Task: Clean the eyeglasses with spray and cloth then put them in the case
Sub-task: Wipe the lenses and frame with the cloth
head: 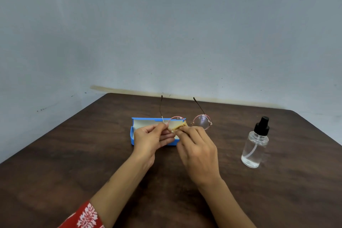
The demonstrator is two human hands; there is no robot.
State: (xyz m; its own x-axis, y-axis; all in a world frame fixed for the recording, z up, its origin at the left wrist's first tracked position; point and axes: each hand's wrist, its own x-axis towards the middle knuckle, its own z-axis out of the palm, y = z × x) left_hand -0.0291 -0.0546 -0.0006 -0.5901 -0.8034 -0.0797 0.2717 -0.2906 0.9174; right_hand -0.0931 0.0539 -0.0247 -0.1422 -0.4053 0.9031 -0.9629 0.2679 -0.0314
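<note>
No words or numbers are showing anywhere; nothing on the table is carrying a label that can be read.

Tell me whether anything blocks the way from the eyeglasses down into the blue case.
Nothing foreign blocks it. The eyeglasses are held just above the open blue case, but the left hand hangs over the case's right part, and the temples are still unfolded. The spray bottle stands clear, off to the right.

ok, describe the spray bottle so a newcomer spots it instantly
On the dark brown wooden table, look right of both hands, away from the open blue glasses case. The spray bottle stands upright and alone: clear body, black pump top, the only see-through container there.
</note>
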